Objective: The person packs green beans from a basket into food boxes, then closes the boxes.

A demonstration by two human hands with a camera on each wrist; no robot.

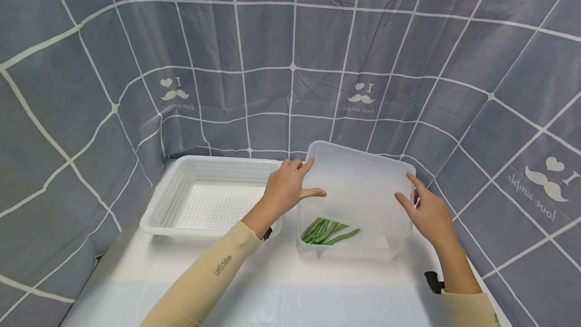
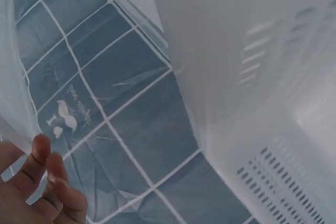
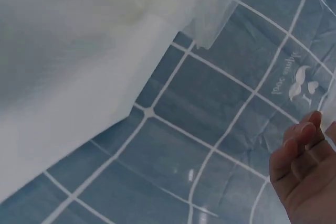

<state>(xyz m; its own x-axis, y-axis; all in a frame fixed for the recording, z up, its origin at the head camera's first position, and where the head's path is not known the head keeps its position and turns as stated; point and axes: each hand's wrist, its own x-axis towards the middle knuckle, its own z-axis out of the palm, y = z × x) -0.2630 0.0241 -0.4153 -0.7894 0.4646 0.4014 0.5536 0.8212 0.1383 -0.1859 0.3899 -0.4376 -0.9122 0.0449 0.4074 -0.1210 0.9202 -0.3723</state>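
A translucent plastic lid [image 1: 358, 178] stands tilted over a clear food container [image 1: 354, 254], its far edge raised. My left hand [image 1: 285, 185] grips the lid's left edge, thumb across the near face. At the opposite edge, my right hand [image 1: 428, 213] holds the lid between thumb and fingers. Several green beans [image 1: 324, 231] lie at the container's left side, visible below the lid; the rest of the inside is blurred behind it. In the left wrist view, curled fingers [image 2: 39, 171] meet the lid's pale edge. The right wrist view shows bent fingers [image 3: 299, 142] at the far right.
A white perforated basket [image 1: 156, 211] stands left of the container, close by my left forearm. Both sit on a white table [image 1: 290, 302]. Behind and at the sides hangs a grey curtain [image 1: 268, 34] with white grid lines.
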